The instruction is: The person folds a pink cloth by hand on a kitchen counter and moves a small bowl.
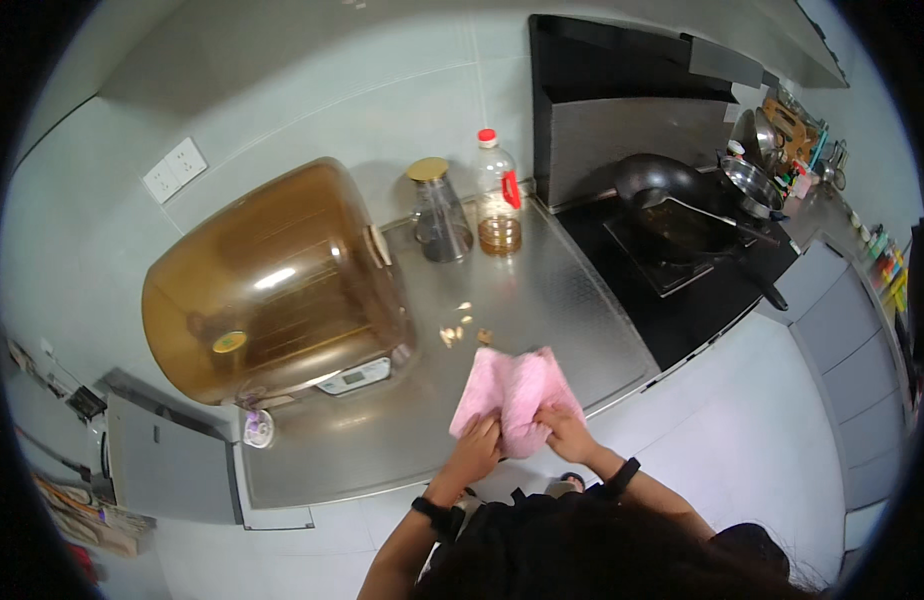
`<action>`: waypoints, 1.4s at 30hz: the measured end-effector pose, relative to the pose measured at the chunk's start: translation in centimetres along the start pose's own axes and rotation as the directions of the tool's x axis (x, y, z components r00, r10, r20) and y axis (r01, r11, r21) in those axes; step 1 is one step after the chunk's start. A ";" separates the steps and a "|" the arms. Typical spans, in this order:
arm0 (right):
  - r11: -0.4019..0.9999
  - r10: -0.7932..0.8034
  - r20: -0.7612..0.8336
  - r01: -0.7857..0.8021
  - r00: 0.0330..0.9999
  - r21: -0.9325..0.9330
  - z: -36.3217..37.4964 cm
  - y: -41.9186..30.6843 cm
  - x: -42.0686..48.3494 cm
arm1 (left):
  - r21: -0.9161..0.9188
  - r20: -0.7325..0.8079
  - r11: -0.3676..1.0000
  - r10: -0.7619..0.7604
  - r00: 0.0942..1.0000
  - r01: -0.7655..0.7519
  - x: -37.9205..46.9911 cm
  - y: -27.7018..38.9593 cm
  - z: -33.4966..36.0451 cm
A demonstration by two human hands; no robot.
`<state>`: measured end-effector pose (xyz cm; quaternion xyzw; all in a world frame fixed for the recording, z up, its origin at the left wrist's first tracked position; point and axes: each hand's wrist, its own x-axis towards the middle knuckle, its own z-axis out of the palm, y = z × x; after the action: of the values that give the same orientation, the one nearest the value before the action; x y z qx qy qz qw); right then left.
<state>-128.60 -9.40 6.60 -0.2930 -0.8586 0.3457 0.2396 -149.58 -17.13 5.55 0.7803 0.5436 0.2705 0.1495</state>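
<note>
A pink cloth (518, 394) is held between both hands at the front edge of the stainless steel counter (342, 457). My left hand (477, 450) grips its lower left part, and my right hand (565, 433) grips its lower right part, with the fingers bent into the fabric. Several small pale pieces, perhaps garlic cloves (452, 334), lie on the counter just beyond the cloth. A small brownish piece (484, 336) lies close to the cloth's far edge.
A brown translucent domed container (282, 285) stands at left, with a digital scale (355, 376) by its front. Behind are a glass jug (441, 217) and a red-capped oil bottle (499, 202). A wok (668, 214) with a ladle sits on the black stove at right.
</note>
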 end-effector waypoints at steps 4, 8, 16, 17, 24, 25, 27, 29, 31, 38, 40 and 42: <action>0.987 -0.158 0.120 0.155 0.980 0.031 8.0 -5.8 3.9 | 0.011 -0.045 0.979 -0.202 0.978 0.203 -9.2 -1.9 -6.2; 0.965 -0.252 0.292 0.218 0.923 0.145 15.8 -10.9 8.1 | 0.062 -0.127 0.949 -0.299 0.946 0.308 -17.7 -4.3 -11.0; 0.870 -0.491 0.262 0.452 0.831 0.197 25.2 -16.9 13.1 | -0.339 -0.252 0.772 -0.624 0.739 0.537 -25.2 -8.7 -16.3; 0.870 -0.490 0.256 0.450 0.834 0.199 24.6 -17.1 13.2 | -0.323 -0.237 0.788 -0.603 0.762 0.524 -24.7 -8.2 -16.6; 0.892 -0.440 0.299 0.374 0.846 0.254 19.5 -12.3 10.5 | -0.151 -0.199 0.872 -0.488 0.850 0.466 -19.0 -6.6 -13.0; 0.908 -0.403 0.312 0.332 0.860 0.256 18.2 -11.4 10.0 | -0.154 -0.194 0.875 -0.483 0.854 0.459 -17.4 -6.1 -12.3; 0.913 -0.362 0.253 0.288 0.897 0.288 14.7 -9.2 8.3 | -0.187 -0.137 0.896 -0.429 0.893 0.402 -13.4 -4.0 -11.2; 0.912 -0.324 0.194 0.252 0.926 0.323 10.7 -7.1 6.2 | -0.118 -0.166 0.928 -0.370 0.914 0.354 -9.7 -2.2 -9.2; 0.947 -0.238 0.135 0.199 0.962 0.251 6.5 -4.9 3.9 | -0.053 -0.142 0.975 -0.222 0.965 0.217 -6.5 -1.5 -6.2; 0.979 0.036 0.051 -0.045 0.998 0.201 -6.1 5.1 -4.2 | -0.080 -0.210 0.997 0.006 0.978 -0.023 7.8 5.7 4.0; 0.964 0.191 -0.056 -0.176 0.980 0.199 -8.6 6.6 -5.5 | -0.171 -0.145 0.983 0.038 0.989 -0.063 11.2 7.0 6.1; 0.946 0.297 -0.208 -0.258 0.932 0.194 -10.1 8.8 -6.8 | -0.176 -0.088 0.982 0.051 0.995 -0.065 14.7 8.0 7.9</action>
<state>-114.59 -4.20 5.20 -0.4295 -0.7428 0.4085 0.3111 -135.01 -5.94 7.20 0.7674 0.5000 0.3547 0.1881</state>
